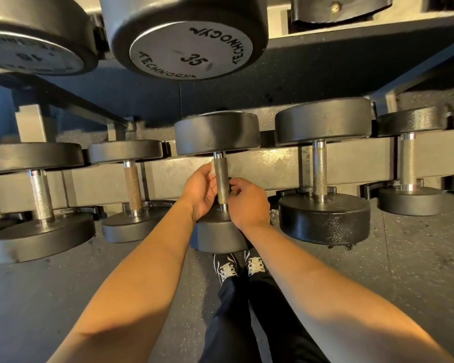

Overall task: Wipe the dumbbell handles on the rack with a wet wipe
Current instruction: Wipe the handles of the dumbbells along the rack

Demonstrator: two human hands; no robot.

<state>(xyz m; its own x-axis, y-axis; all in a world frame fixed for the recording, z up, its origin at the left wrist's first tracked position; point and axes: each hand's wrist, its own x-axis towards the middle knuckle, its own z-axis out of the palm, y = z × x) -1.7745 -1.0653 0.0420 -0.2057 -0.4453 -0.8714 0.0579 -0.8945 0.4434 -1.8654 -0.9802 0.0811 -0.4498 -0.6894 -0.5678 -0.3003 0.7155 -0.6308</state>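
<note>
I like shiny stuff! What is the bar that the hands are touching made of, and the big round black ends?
The handle under the left hand and right hand looks like steel: silvery, with a rough crisscross grip and smooth shiny collars. The round ends look like matte black rubber or coated metal; the dull, slightly pebbly surface cannot settle which.

rack [273, 169]: grey metal rail, worn, running left to right behind the grip.
lower row: five dumbbells lie across it, two left of the grip, one [218, 179] at the grip, two right.
upper tier: a dumbbell marked 35 [186, 40] above the grip.
floor [417, 271]: grey speckled, below the rack.
</note>
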